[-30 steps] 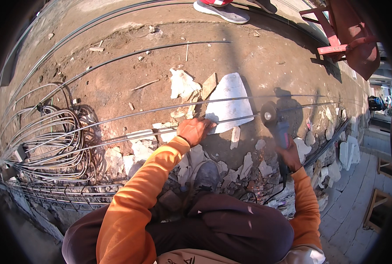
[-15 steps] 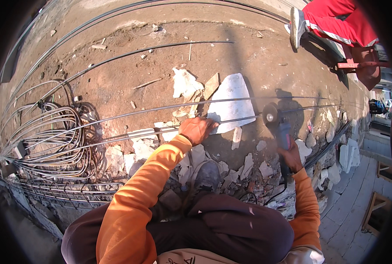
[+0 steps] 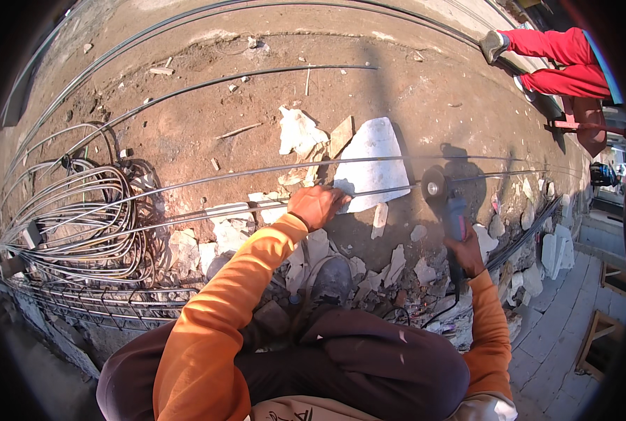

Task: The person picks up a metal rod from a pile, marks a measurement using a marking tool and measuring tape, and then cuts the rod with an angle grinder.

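My left hand (image 3: 318, 206) grips a thin steel rod (image 3: 377, 191) that crosses a pale, flat stone slab (image 3: 365, 147). Its fingers are wrapped at the slab's left edge. To the right, my right hand (image 3: 467, 251) holds an angle grinder (image 3: 455, 216) by its body, with the round disc (image 3: 434, 184) on or just beside the rod; whether they touch is hard to tell. A second rod runs roughly parallel farther from me. Faint orange specks show among the rubble (image 3: 390, 270) below the grinder.
At left lie coiled rods (image 3: 95, 224). More long bars (image 3: 257, 74) cross the dirty concrete. At upper right a person in red trousers (image 3: 558, 78) is beside a red metal wheelbarrow (image 3: 590, 144). The right edge drops to grey boards (image 3: 551, 337) with wooden frames.
The other person has moved from the top middle toward the upper right, legs now horizontal in view. My hands and the grinder stay nearly in place, shifted very slightly right in the picture.
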The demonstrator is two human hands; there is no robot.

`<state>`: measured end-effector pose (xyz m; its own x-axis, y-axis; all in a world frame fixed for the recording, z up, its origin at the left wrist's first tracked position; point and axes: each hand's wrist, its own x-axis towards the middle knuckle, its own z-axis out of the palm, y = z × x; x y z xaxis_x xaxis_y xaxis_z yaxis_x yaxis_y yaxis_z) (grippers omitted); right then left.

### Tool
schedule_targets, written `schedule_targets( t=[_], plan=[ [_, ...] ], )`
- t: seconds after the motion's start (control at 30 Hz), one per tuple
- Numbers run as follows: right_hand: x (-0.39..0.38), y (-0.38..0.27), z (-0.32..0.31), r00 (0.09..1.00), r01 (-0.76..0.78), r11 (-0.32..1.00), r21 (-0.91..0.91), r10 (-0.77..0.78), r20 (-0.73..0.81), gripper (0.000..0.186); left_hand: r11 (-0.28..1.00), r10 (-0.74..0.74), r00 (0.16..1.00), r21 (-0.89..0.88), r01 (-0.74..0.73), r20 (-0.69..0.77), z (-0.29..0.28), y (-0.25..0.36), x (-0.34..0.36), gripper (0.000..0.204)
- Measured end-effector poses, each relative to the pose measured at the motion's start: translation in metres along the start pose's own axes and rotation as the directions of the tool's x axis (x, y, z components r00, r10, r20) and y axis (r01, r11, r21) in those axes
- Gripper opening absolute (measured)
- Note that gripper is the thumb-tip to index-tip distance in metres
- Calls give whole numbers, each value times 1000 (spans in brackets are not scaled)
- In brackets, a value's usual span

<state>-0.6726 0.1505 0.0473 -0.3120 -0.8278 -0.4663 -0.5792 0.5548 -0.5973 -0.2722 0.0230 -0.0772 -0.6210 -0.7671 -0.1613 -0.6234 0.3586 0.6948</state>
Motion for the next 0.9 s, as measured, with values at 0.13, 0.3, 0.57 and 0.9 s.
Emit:
schedule_targets(
  t=[0.13,0.3,0.57,0.9],
  plan=[
    [3,4,-1,1000,21,1000,21,-21,9,61,1000,9,1000,-14,-9,-16,4,-2,1,47],
    [5,-2,1,1000,21,1000,16,-21,7,63,1000,-31,999,2,31,43,1,-1,2,47],
    [8,1,1,1000,-15,999,28,14,17,64,999,-31,998,21,30,46,1,-1,2,46],
    [3,16,0,1000,4,1000,17,-4,13,69,999,-28,999,29,27,29,-1,2,2,46]
  ],
)
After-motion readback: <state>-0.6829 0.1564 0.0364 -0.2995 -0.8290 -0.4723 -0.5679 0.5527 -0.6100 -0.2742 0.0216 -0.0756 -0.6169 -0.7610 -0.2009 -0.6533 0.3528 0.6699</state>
